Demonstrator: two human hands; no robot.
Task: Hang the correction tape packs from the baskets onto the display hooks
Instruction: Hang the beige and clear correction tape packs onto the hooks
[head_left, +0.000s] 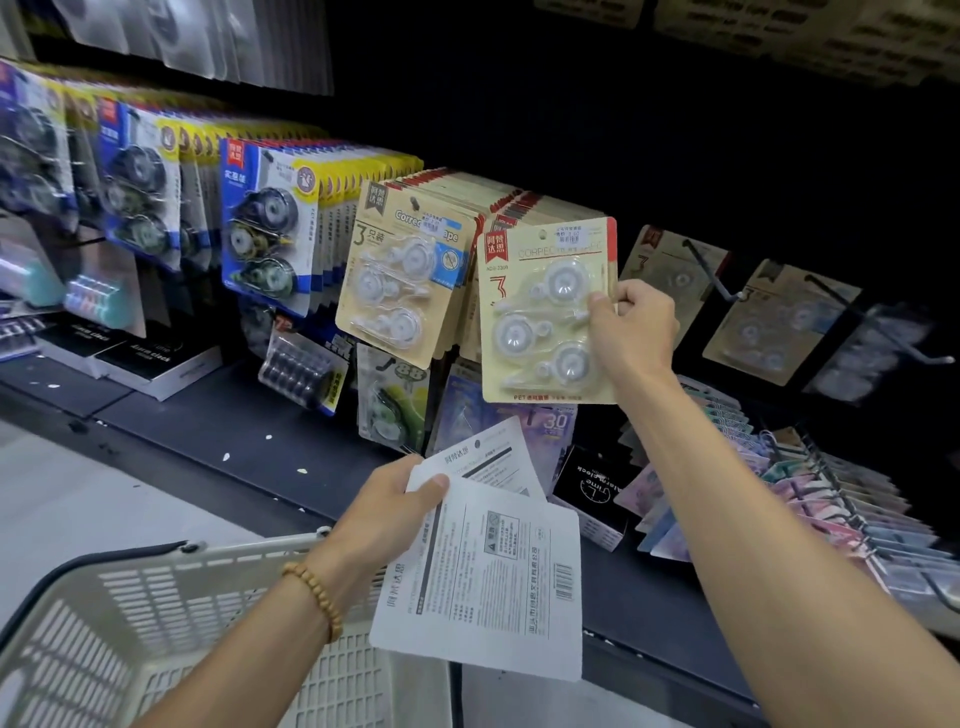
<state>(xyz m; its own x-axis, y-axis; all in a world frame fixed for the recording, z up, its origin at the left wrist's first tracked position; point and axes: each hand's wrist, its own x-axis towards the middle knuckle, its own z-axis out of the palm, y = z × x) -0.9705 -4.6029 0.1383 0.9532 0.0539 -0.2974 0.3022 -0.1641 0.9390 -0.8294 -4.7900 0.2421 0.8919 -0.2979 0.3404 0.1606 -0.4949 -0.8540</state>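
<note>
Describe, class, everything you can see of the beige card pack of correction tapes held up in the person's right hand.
The beige card pack of correction tapes is a flat cardboard sheet with red edging, a red logo patch, a large red 3 and a white price sticker at the top. A clear plastic blister holds three white round tape dispensers, stacked one above another. It is held upright, slightly tilted, facing the camera. The right hand pinches its right edge, in front of the hanging row of similar packs.
</note>
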